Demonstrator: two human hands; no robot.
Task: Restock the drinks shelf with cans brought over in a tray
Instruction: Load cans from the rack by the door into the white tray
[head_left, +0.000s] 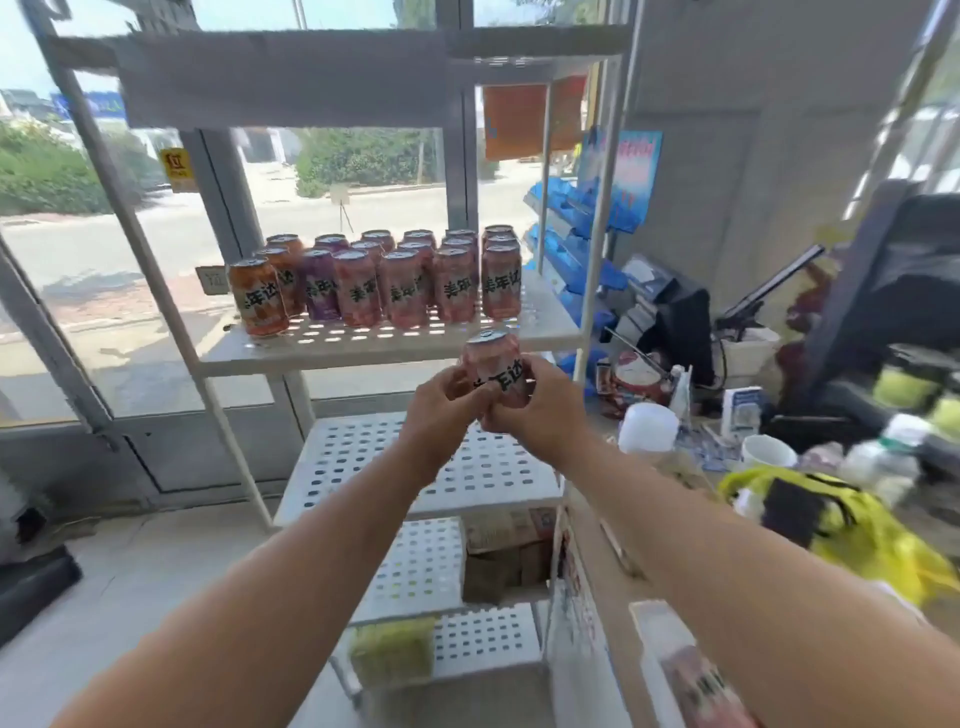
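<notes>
Currently gripping one pink can (496, 371), top up, just in front of and slightly below the front edge of the drinks shelf (363, 345), with left hand (441, 410) curled round its left side and right hand (540, 410) wrapped round its right side and base, both clamped on it. Standing further back on that shelf: rows of cans (384, 275), mostly pink, orange at the left end, one purple. Right of the shelf and lower, well apart from it: a white mug (766, 452) and a yellow bag (862, 525).
</notes>
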